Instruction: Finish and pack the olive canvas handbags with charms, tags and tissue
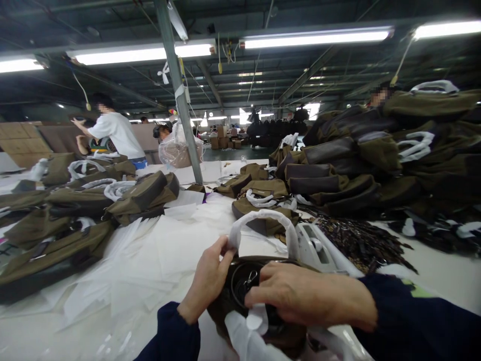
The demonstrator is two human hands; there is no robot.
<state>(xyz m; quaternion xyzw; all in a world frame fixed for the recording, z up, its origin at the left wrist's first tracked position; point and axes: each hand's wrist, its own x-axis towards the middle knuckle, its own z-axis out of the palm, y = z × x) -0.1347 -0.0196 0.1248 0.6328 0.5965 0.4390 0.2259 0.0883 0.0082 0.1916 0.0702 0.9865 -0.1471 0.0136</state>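
In front of me stands an olive-green handbag (220,311), its zipped top open. A paper-wrapped handle (265,214) arches up at its far side, and another wrapped handle (248,341) hangs toward me. My left hand (210,276) pinches the bag's rim at the foot of the far handle. Over the opening, my right hand (296,291) has its fingers curled down into the bag; what they hold is hidden. Beside those fingers lie a coiled dark strap with a metal clip (251,279) and a white tag (257,317).
Olive handbags are piled at left (78,200) and high at right (338,165). White paper sheets (131,271) cover the table left of me. Dark straps (361,240) and a white plastic device (315,245) lie right. A metal post (180,100) rises ahead; a person (118,133) stands beyond.
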